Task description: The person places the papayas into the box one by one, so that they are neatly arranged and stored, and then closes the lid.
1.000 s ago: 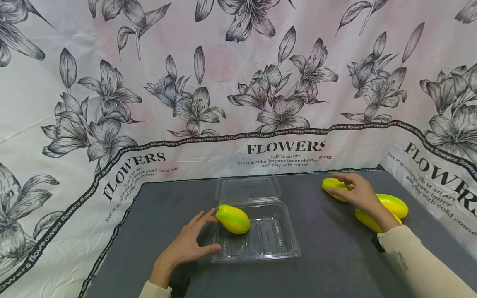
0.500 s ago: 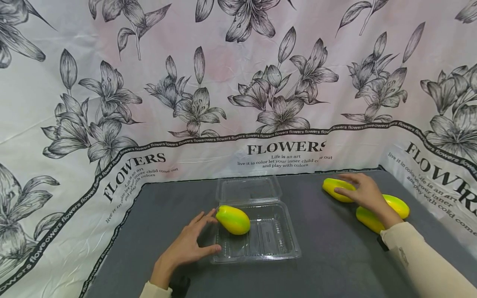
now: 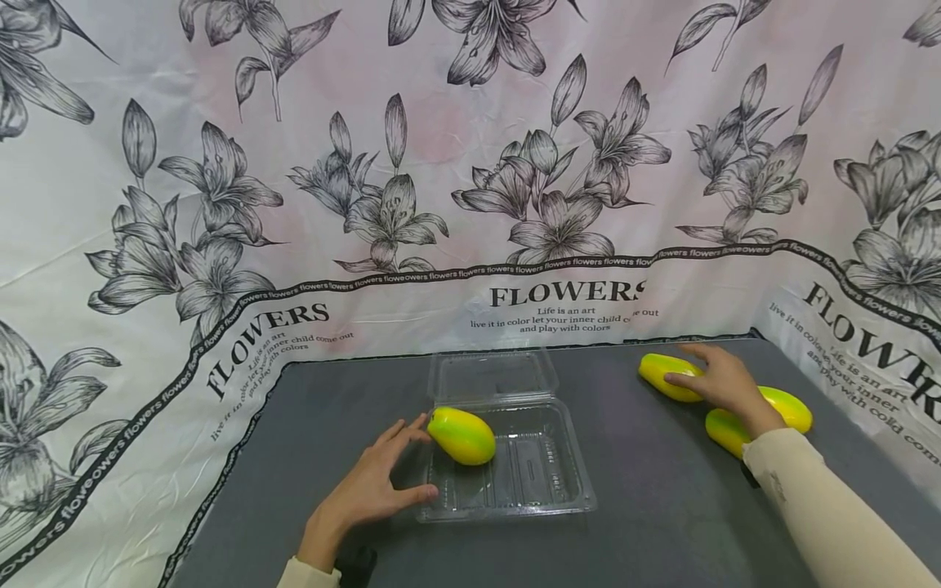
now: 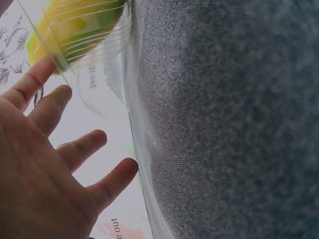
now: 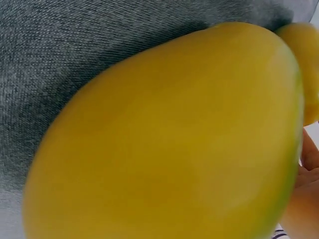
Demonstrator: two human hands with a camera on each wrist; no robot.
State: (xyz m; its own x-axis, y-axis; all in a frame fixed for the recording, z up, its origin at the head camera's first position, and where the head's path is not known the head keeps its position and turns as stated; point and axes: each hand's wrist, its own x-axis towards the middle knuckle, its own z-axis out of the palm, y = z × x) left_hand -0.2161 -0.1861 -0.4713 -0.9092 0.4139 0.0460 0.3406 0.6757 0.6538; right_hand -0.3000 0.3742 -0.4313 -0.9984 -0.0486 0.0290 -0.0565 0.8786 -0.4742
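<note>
My left hand [image 3: 367, 482], fingers spread, rests at the left rim of a clear plastic clamshell box [image 3: 540, 482]. A yellow-green papaya [image 3: 461, 437] lies in the box's left half, close to the fingertips. In the left wrist view this papaya [image 4: 84, 30] shows through the clear wall. At the back right, my right hand [image 3: 724, 380] is over the right end of another papaya [image 3: 665, 377], thumb on the near side, fingers on the far side. A big papaya [image 5: 164, 139] fills the right wrist view and hides most of that hand.
Two more papayas lie side by side under the right wrist, the nearer one [image 3: 724, 431] partly covered and the farther one [image 3: 790, 408] behind it. The box's lid [image 3: 492, 377] is folded back toward the floral cloth [image 3: 412, 314]. A grey cloth [image 3: 632, 506] covers the table.
My right hand has drawn back slightly to the right, uncovering more of the back papaya, which stays in place. My left hand and the box have not moved.
</note>
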